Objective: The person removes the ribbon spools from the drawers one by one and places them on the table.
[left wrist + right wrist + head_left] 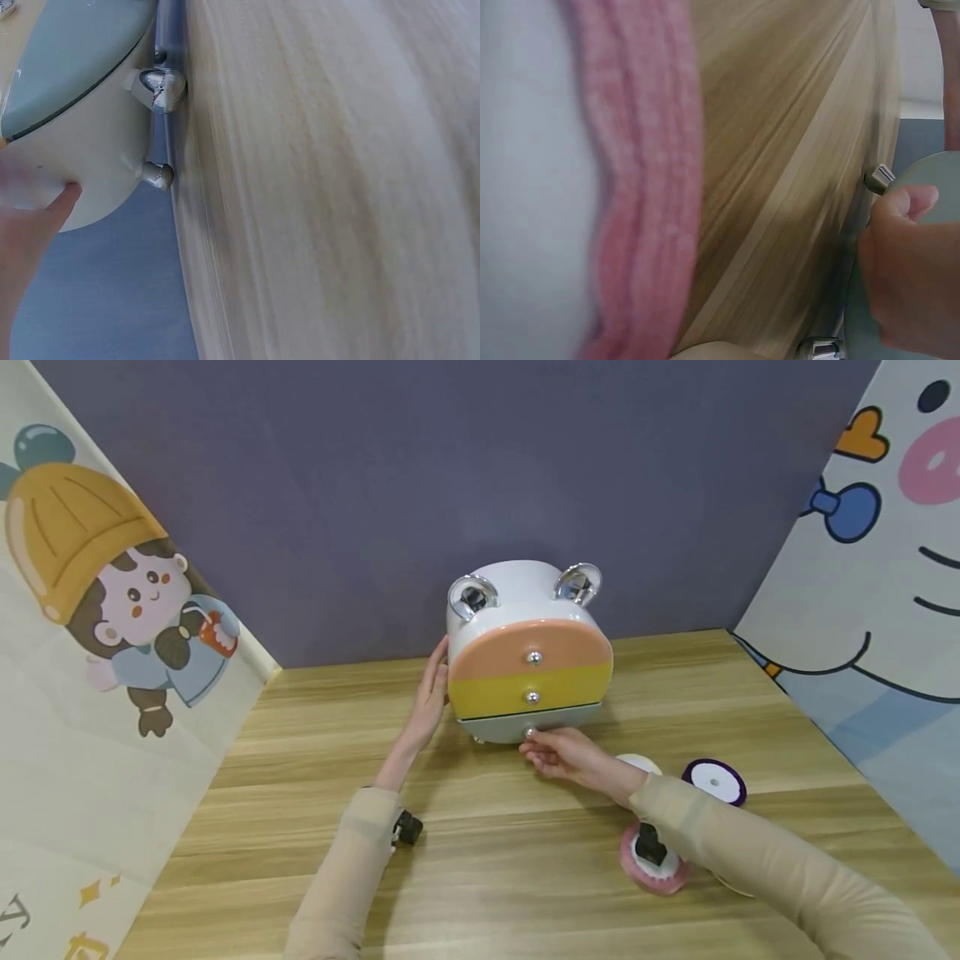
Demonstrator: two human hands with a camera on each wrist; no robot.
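A small rounded drawer cabinet [517, 597] stands on the table, with silver ears and orange, yellow and grey-green drawer fronts. Each front has a round silver knob. My left hand [429, 697] lies against the cabinet's left side, fingers extended; in the left wrist view a fingertip touches the pale side wall [105, 180]. With thumb and fingers my right hand [566, 753] pinches the knob [529, 732] of the grey-green bottom drawer [495, 727]. A thin dark line runs along that drawer's top edge. In the right wrist view the hand hides the knob.
To the right lie a purple-rimmed white disc-shaped spool [715, 781], a pink-rimmed one [654, 881] and a pale one [637, 763], partly under my right forearm. The pink rim [641, 180] fills the right wrist view's left side. A dark wall [480, 485] rises behind the cabinet.
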